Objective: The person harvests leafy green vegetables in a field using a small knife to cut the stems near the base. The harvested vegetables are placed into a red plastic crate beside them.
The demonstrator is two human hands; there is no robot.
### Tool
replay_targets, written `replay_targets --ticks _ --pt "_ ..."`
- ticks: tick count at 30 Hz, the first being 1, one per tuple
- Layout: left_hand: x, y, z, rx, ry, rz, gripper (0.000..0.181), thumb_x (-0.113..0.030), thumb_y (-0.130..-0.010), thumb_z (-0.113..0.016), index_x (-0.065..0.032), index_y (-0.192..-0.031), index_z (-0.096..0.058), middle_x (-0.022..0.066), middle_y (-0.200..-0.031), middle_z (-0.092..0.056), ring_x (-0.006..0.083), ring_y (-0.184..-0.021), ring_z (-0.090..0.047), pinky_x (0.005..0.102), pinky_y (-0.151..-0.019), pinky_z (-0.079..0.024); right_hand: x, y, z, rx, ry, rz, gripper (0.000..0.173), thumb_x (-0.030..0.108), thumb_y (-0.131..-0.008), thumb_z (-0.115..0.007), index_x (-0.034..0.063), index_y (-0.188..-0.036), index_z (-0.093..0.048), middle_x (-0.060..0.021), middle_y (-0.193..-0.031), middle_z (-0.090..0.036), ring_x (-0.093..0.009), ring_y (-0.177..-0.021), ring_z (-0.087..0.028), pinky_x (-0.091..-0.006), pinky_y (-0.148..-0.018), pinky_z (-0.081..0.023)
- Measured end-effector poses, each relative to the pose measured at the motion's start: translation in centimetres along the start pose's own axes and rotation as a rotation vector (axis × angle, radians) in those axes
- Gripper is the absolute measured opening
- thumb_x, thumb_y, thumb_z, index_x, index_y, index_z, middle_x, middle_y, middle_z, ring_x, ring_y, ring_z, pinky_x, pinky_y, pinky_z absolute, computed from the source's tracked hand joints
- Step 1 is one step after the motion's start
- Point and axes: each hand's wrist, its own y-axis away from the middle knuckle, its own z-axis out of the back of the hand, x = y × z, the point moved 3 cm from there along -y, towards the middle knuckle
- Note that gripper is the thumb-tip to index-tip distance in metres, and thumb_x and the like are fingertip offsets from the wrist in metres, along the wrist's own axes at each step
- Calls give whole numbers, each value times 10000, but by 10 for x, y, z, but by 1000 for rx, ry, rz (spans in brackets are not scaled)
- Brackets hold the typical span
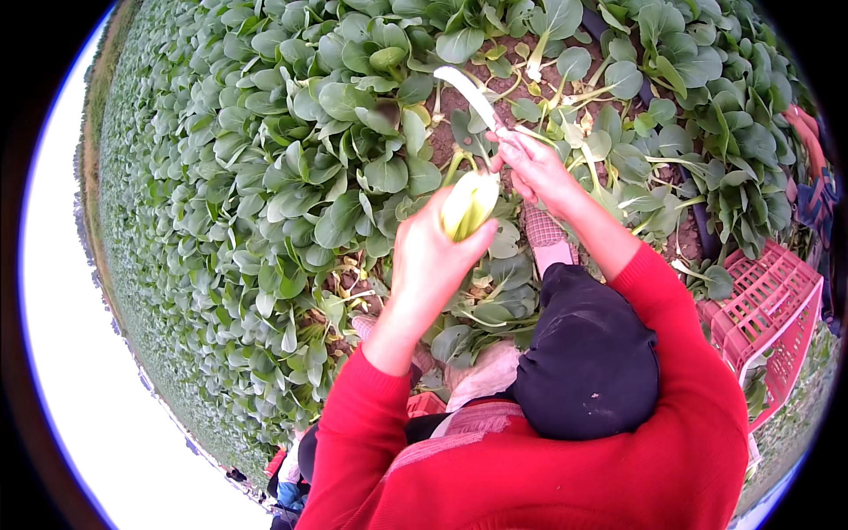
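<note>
My left hand (434, 248) is closed around a leafy green vegetable (469, 205), whose pale, thick stalk base faces up and away from me. Just beyond it, to the right, my right hand (530, 162) grips the handle of a curved knife (467, 91). The light blade points up and to the left, over leaves and bare soil. The fingers of my right hand are close to the cut-looking end of the vegetable; whether they touch it I cannot tell. The leaves of the held plant are mostly hidden by my left hand.
Dense leafy plants (278, 159) fill the left side. Loose leaves lie on brown soil (686, 242) around my patterned shoe (543, 228). A dark hose (703, 228) runs along the ground at right, near red plastic crates (755, 298). Another person's arm (805, 136) shows at the far right.
</note>
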Motion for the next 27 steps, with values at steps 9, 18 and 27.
replay_targets --ticks 9,18,27 --pt "83 -149 -4 196 -1438 -37 223 -285 -823 -642 -134 -969 -715 91 -1158 -603 250 -1149 -506 361 -938 -367 -44 -55 -4 -32 801 184 518 279 -941 -585 202 -1422 -409 -147 -1128 -654 -310 -996 -651 -392 -871 -505" --pt "178 -104 14 -20 -1447 -157 364 -219 -647 -800 -127 -969 -658 113 -1217 -597 247 -1041 -579 381 -859 -428 -54 -103 -22 168 1190 330 520 255 -927 -563 383 -1410 -421 -96 -890 -576 -327 -835 -627 -429 -737 -516" --pt "197 -88 23 -47 -1269 -233 173 -122 -808 -573 -93 -958 -656 147 -1227 -616 238 -967 -611 391 -857 -424 -68 -150 -17 244 1278 341 505 260 -934 -545 409 -1403 -432 -90 -1013 -611 -313 -965 -624 -433 -818 -513"
